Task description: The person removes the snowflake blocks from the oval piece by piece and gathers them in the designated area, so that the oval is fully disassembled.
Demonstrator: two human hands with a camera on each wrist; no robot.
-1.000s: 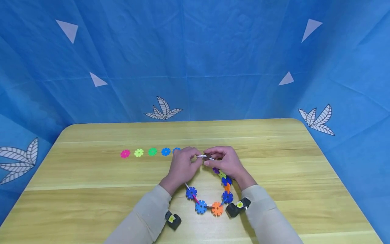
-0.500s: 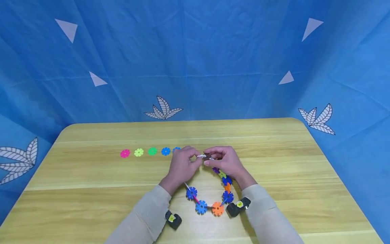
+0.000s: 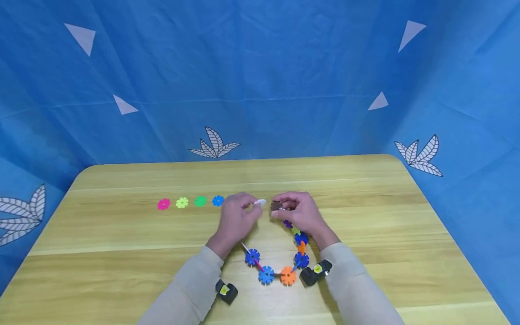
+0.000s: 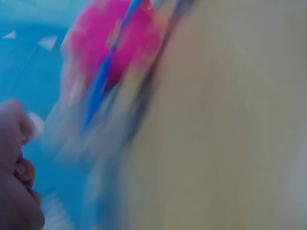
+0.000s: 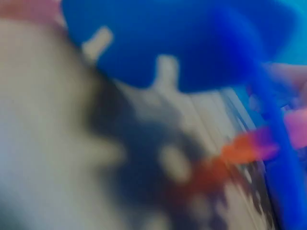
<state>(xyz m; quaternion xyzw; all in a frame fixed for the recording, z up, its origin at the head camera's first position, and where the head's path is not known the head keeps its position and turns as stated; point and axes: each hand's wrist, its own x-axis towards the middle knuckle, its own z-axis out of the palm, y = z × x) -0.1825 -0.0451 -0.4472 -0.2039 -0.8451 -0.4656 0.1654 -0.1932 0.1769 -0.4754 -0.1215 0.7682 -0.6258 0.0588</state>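
In the head view my left hand (image 3: pixel 235 216) pinches a white notched disc (image 3: pixel 260 202) between thumb and fingers. Right of it, across a small gap, a brown notched disc (image 3: pixel 276 206) is pinched by my right hand (image 3: pixel 300 211). A curved chain of interlocked discs runs from beneath the right hand, through a purple disc (image 3: pixel 287 224) and an orange disc (image 3: pixel 288 276), round to a blue disc (image 3: pixel 252 257) with a white disc (image 3: pixel 245 248) on its end. The left wrist view shows a blurred pink disc (image 4: pixel 115 43); a large blue disc (image 5: pixel 168 43) fills the right wrist view's top.
Left of the hands, a row of loose discs lies on the wooden table (image 3: pixel 122 271): a pink disc (image 3: pixel 164 204), a yellow disc (image 3: pixel 182 202), a green disc (image 3: pixel 200 201) and a blue disc (image 3: pixel 218 201). Behind the table hangs a blue cloth (image 3: pixel 260 81).
My left hand has moved left with the white disc, which now stands apart from the brown disc. My right hand keeps its grip almost in place. The head view has shifted slightly.
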